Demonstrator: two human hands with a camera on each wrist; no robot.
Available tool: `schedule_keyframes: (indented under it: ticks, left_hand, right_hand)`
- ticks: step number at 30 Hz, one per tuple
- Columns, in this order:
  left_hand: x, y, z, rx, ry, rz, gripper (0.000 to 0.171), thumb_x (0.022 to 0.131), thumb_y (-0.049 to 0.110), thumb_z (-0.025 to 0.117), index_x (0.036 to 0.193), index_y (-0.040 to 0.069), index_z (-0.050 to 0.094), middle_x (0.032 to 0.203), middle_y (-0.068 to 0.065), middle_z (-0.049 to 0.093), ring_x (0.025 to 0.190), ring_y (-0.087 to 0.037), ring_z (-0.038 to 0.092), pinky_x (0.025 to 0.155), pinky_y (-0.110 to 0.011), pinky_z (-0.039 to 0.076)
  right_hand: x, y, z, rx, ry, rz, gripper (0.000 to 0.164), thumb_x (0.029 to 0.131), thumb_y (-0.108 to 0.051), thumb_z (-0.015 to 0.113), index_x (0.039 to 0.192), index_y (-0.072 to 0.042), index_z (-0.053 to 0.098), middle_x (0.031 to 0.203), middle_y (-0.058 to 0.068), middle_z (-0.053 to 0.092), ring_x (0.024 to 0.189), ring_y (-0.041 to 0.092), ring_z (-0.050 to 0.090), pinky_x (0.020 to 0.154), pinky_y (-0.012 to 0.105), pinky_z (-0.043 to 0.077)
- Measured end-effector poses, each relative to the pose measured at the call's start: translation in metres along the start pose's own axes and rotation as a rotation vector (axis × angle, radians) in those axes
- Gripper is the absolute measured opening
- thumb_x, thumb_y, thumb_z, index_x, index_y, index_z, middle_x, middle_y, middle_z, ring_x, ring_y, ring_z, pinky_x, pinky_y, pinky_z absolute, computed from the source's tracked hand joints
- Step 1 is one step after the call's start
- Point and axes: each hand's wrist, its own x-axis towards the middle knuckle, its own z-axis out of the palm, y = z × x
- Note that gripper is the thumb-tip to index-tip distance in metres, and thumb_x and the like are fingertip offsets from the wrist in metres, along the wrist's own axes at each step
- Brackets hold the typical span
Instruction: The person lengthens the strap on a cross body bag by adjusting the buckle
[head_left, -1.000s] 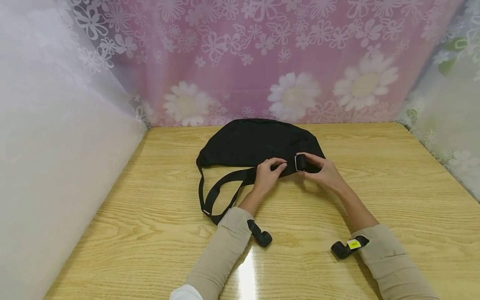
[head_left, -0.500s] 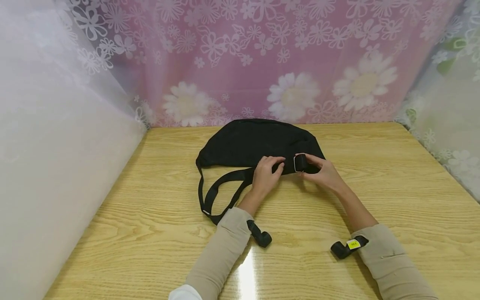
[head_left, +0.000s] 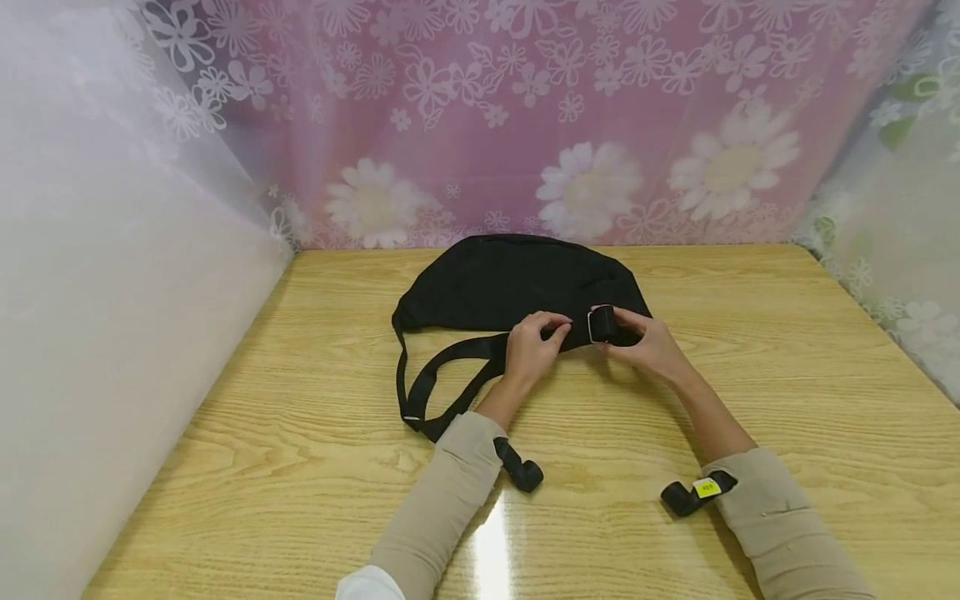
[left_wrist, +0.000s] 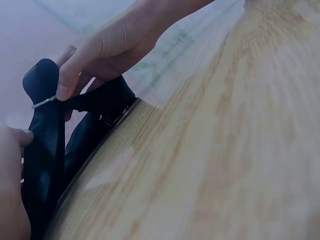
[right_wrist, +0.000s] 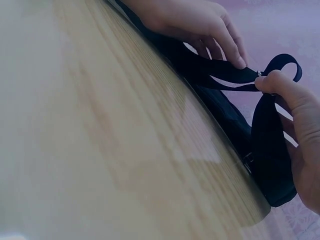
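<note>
A black waist bag (head_left: 517,283) lies at the back of the wooden table, its strap looping out to the left and front. My right hand (head_left: 652,346) pinches a metal slide buckle (head_left: 596,325) between thumb and fingers, where the strap doubles into a small raised loop (right_wrist: 287,62). Just left of it, my left hand (head_left: 528,346) pinches the flat strap (left_wrist: 45,160) between thumb and fingertips. The left wrist view shows the strap running taut from that hand up to the buckle. Another metal slider (head_left: 412,418) sits at the strap's bend on the left.
A pink flowered curtain (head_left: 480,125) hangs behind the table (head_left: 315,483), right at its back edge. White sheeting (head_left: 135,250) closes off the left side, and a flowered sheet (head_left: 900,233) the right. Black bands (head_left: 520,467) stick out from both sleeves.
My left hand has shifted very slightly left along the strap. The strap's bend and slider on the left have moved a little away from me. My right hand keeps its place at the buckle.
</note>
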Motion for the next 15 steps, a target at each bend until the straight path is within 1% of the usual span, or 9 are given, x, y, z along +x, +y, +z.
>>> schedule_keyframes:
  ticks: [2, 4, 5, 6, 7, 9, 11, 12, 15]
  left_hand:
    - [0.0, -0.0005, 0.0012, -0.095, -0.02, -0.022, 0.008, 0.083, 0.015, 0.07, 0.088, 0.01, 0.072, 0.083, 0.002, 0.066, 0.077, -0.005, 0.057, 0.071, -0.015, 0.043]
    - [0.0002, -0.0013, 0.0024, -0.161, -0.031, -0.032, 0.009, 0.084, 0.014, 0.069, 0.089, 0.008, 0.072, 0.084, 0.001, 0.066, 0.076, -0.003, 0.057, 0.07, -0.014, 0.042]
    - [0.0003, -0.0016, 0.0026, -0.18, -0.035, -0.033, 0.009, 0.084, 0.014, 0.069, 0.089, 0.007, 0.072, 0.084, 0.001, 0.066, 0.076, -0.004, 0.057, 0.07, -0.014, 0.043]
    - [0.0005, -0.002, 0.0028, -0.179, -0.036, -0.034, 0.009, 0.084, 0.014, 0.068, 0.09, 0.007, 0.071, 0.085, 0.001, 0.066, 0.076, -0.004, 0.058, 0.07, -0.014, 0.043]
    - [0.0005, -0.0021, 0.0027, -0.16, -0.035, -0.034, 0.009, 0.085, 0.014, 0.068, 0.091, 0.008, 0.071, 0.085, 0.001, 0.065, 0.077, -0.004, 0.057, 0.07, -0.014, 0.043]
    - [0.0003, -0.0017, 0.0017, -0.093, -0.03, -0.034, 0.009, 0.085, 0.015, 0.068, 0.092, 0.01, 0.071, 0.085, 0.003, 0.065, 0.078, -0.005, 0.057, 0.071, -0.016, 0.043]
    - [0.0, -0.0011, 0.0002, 0.007, -0.022, -0.034, 0.009, 0.085, 0.017, 0.068, 0.092, 0.013, 0.071, 0.085, 0.005, 0.064, 0.079, -0.006, 0.057, 0.07, -0.018, 0.043]
    - [-0.0004, -0.0011, -0.0004, 0.063, -0.017, -0.032, 0.008, 0.085, 0.019, 0.068, 0.09, 0.014, 0.071, 0.084, 0.006, 0.063, 0.078, -0.006, 0.057, 0.069, -0.019, 0.044]
    - [-0.0009, -0.0012, -0.002, 0.194, 0.003, -0.008, 0.006, 0.083, 0.02, 0.067, 0.086, 0.016, 0.071, 0.081, 0.007, 0.062, 0.075, -0.007, 0.056, 0.064, -0.02, 0.044]
  right_hand:
    - [0.0002, 0.0016, 0.0003, 0.016, -0.011, -0.012, 0.05, 0.073, 0.012, 0.07, 0.121, 0.01, 0.054, 0.114, 0.021, 0.059, 0.104, -0.003, 0.05, 0.093, 0.028, 0.038]
    - [0.0003, 0.0028, 0.0004, 0.023, -0.017, -0.023, 0.05, 0.073, 0.013, 0.07, 0.121, 0.01, 0.054, 0.113, 0.018, 0.06, 0.103, -0.003, 0.051, 0.09, 0.02, 0.038]
    - [0.0004, 0.0031, 0.0004, 0.024, -0.018, -0.027, 0.05, 0.073, 0.013, 0.07, 0.121, 0.011, 0.054, 0.113, 0.018, 0.06, 0.103, -0.003, 0.051, 0.089, 0.019, 0.038]
    - [0.0004, 0.0028, 0.0004, 0.024, -0.018, -0.027, 0.05, 0.073, 0.013, 0.069, 0.121, 0.011, 0.054, 0.113, 0.019, 0.06, 0.103, -0.003, 0.051, 0.09, 0.022, 0.039]
    - [0.0004, 0.0025, 0.0004, 0.017, -0.015, -0.024, 0.05, 0.073, 0.013, 0.069, 0.121, 0.011, 0.053, 0.113, 0.018, 0.06, 0.102, -0.003, 0.051, 0.09, 0.026, 0.04]
    - [0.0003, 0.0012, 0.0002, 0.001, -0.009, -0.013, 0.051, 0.073, 0.013, 0.07, 0.121, 0.012, 0.053, 0.112, 0.019, 0.06, 0.101, -0.003, 0.051, 0.09, 0.036, 0.041]
    - [0.0001, 0.0001, -0.0001, -0.016, -0.001, 0.006, 0.051, 0.074, 0.011, 0.07, 0.121, 0.012, 0.052, 0.112, 0.021, 0.059, 0.1, -0.003, 0.051, 0.089, 0.044, 0.039]
    - [0.0, -0.0003, -0.0003, -0.021, 0.002, 0.014, 0.051, 0.074, 0.011, 0.07, 0.122, 0.012, 0.052, 0.112, 0.021, 0.059, 0.1, -0.003, 0.051, 0.089, 0.047, 0.039]
    - [-0.0003, -0.0005, -0.0006, -0.019, 0.006, 0.039, 0.052, 0.075, 0.008, 0.07, 0.123, 0.01, 0.052, 0.113, 0.022, 0.058, 0.101, -0.003, 0.05, 0.091, 0.047, 0.037]
